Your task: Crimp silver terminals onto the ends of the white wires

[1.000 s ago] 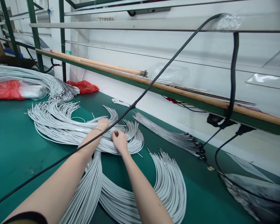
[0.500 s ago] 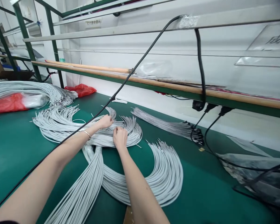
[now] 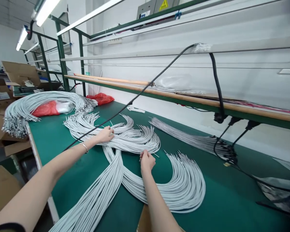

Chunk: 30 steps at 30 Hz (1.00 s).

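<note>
A curved bundle of thin light-grey cables (image 3: 135, 141) lies across the middle of the green table. My left hand (image 3: 106, 134) rests on its left part, fingers curled closed over the cables. Just off its near edge is my right hand (image 3: 148, 161), thumb and fingers pinched together; whatever they hold, if anything, is too small to make out. Beneath and nearer to me, a straight cable bundle (image 3: 99, 193) runs toward the front edge. A hooked bundle (image 3: 188, 183) of the same cables curves round to the right.
A flat bundle (image 3: 183, 133) of darker-tipped cables lies near the wall. Black power cords (image 3: 222, 96) hang from the shelf (image 3: 159, 92), and one slants across my view. At back left are more looped cables (image 3: 45, 96) and red plastic bags (image 3: 101, 98). Cardboard boxes (image 3: 4, 187) stand beyond the left edge.
My view has turned left and up, showing more of the table's left side. The right hand has drawn off the cable bundle toward me. My left hand stays on the cables.
</note>
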Tool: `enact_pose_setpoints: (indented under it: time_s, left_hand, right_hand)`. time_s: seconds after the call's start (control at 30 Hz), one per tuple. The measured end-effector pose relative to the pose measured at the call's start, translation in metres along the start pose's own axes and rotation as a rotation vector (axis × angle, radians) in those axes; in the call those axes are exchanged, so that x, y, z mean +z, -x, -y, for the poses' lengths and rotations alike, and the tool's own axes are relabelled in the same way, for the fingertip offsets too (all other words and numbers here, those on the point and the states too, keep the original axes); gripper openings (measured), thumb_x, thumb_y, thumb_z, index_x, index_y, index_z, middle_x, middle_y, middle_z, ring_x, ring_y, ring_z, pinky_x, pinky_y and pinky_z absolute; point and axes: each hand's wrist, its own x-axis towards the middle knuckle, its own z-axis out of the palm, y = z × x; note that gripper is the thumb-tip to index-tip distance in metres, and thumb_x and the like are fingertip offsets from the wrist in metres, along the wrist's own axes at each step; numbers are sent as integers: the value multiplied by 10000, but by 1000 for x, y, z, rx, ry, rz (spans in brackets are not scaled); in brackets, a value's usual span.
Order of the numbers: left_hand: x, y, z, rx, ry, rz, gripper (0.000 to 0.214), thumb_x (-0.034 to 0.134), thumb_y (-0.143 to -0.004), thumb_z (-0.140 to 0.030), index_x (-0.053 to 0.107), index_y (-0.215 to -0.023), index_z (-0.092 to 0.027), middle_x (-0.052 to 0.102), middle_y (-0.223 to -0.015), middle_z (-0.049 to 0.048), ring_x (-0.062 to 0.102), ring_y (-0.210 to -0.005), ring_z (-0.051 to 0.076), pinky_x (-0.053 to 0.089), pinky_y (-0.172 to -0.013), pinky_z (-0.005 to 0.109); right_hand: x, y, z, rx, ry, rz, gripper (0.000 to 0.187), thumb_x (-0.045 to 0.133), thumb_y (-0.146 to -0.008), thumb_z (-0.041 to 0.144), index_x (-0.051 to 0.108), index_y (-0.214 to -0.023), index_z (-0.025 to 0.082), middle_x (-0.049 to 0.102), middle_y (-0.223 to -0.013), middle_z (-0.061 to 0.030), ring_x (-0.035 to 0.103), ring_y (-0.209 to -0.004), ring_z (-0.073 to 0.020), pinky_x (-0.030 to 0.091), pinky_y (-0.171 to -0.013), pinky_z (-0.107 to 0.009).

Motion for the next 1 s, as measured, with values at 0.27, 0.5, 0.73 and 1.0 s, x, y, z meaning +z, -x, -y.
enact_pose_setpoints:
  time_s: [0.27, 0.5, 0.73, 1.0]
  left_hand:
    - [1, -27, -10, -113, 19, 113, 355, 678, -1009, -339, 649, -1324, -179, 670, -1341, 112, 698, -1113, 283, 611, -921, 485]
    - [13, -48, -2, -80, -5, 288, 331, 670, -1012, -346, 666, -1303, -189, 671, -1345, 105, 694, -1122, 287, 607, -933, 479]
    - [25, -46, 4, -116, 13, 279, 349, 675, -1010, -341, 653, -1320, -184, 669, -1346, 114, 695, -1122, 282, 607, -931, 487]
    - [36, -51, 6, -181, 164, 217, 335, 668, -1015, -337, 656, -1316, -192, 665, -1356, 118, 691, -1130, 276, 602, -943, 488]
  right_hand:
    - [-1, -4, -11, 122, 36, 186, 319, 672, -1018, 384, 672, -1257, 172, 702, -1238, -79, 720, -1024, -233, 626, -863, -414]
    - [8, -22, -31, 153, -18, 222, 319, 676, -1019, 375, 665, -1256, 162, 708, -1202, -79, 726, -979, -214, 632, -826, -395]
    - [4, -29, -42, 166, 0, 244, 299, 676, -1019, 381, 677, -1217, 157, 721, -1138, -63, 730, -909, -194, 635, -768, -359]
    - [-3, -49, -39, 283, 133, 279, 276, 655, -1020, 444, 704, -1130, 196, 737, -1038, -50, 718, -820, -176, 632, -685, -325]
